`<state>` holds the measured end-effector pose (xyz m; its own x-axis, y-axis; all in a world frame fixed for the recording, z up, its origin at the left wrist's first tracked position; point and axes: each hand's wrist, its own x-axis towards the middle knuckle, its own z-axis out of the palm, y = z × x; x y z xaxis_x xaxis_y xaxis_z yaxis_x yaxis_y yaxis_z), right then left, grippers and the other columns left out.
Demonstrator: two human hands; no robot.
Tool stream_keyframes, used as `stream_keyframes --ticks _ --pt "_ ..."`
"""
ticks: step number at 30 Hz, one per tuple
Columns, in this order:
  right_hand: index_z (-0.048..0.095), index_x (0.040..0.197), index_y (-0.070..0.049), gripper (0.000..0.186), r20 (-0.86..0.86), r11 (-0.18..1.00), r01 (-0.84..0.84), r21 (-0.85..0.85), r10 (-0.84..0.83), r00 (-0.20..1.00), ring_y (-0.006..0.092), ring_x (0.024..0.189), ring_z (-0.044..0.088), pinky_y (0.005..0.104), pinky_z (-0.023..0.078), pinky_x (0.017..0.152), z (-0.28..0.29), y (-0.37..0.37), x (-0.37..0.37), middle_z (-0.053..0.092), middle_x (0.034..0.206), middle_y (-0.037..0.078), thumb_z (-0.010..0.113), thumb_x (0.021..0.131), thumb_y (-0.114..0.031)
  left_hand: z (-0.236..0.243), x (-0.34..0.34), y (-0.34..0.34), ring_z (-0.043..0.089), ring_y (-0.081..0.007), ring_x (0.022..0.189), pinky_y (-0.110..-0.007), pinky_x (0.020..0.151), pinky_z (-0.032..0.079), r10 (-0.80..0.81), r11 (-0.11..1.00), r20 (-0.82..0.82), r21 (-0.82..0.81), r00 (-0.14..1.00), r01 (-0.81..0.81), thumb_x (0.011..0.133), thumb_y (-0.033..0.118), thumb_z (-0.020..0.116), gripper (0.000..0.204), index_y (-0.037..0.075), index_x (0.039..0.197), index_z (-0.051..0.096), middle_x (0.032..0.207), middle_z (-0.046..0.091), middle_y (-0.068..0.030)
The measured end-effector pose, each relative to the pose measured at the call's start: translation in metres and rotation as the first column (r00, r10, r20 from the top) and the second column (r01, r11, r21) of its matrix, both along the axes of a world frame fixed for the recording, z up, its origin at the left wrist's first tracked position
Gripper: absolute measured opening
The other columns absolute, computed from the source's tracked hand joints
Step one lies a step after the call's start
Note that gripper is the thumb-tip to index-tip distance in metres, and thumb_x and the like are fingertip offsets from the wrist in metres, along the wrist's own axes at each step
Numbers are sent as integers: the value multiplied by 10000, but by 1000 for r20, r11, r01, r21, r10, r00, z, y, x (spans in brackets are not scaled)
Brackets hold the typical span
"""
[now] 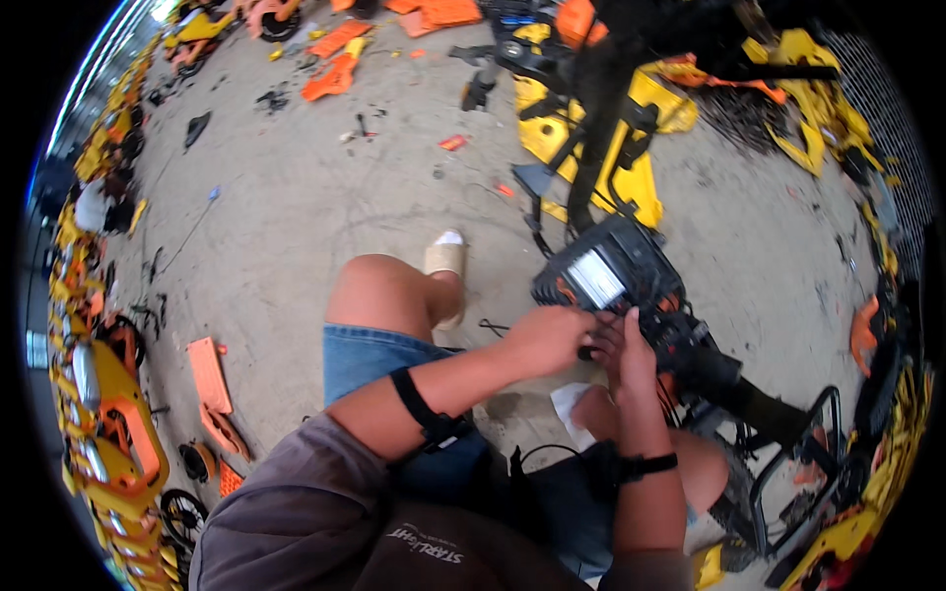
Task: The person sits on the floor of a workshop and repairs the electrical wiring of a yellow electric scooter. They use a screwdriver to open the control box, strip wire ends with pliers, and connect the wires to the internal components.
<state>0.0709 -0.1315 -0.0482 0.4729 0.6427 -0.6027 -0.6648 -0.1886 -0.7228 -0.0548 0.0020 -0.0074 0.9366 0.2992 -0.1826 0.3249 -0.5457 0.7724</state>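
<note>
A black boxy unit [645, 251] with a pale label sits on a dark, partly stripped vehicle frame [591, 148], to the right of my knee. My left hand [552, 340] is at its near edge, with the fingers pinched together. Close against it, my right hand [633, 357] has its fingers curled by the same spot. A small dark piece shows between the two hands, too little of it visible to name. Orange wires [670, 389] run just beside my right hand, and a black cylindrical part [711, 364] lies to its right.
Yellow panels [641, 177] lie under the frame ahead. A black tubular rack [833, 414] stands at the right. Orange panels [209, 374] lie on the floor at left, and yellow vehicles [118, 424] line the left side. A person [99, 207] is low down at far left.
</note>
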Motion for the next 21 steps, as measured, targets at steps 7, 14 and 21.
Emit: stream_keyframes --ticks 7,14,21 --pt "586 1168 -3 615 -19 961 216 -175 -223 975 185 747 654 293 494 612 -33 -18 30 693 929 104 364 1018 -557 -6 4 -3 612 -394 896 -496 732 481 -22 999 58 37 998 20 892 191 620 140 73 964 647 894 650 -162" --pt "572 1197 -25 465 -23 956 210 -206 -220 975 195 756 664 300 497 615 -52 -21 28 697 982 104 418 1034 -433 -11 -1 -3 626 -382 901 -491 735 491 -158 985 27 81 987 155 876 191 634 154 66 964 651 906 661 -154" --pt "567 1143 -53 253 -93 981 97 -170 -114 989 195 828 651 317 486 688 -56 -22 26 703 1057 115 479 1010 -249 -12 -1 -6 632 -393 838 -501 703 485 -324 940 -86 78 942 331 855 195 643 126 75 890 659 841 658 -163"
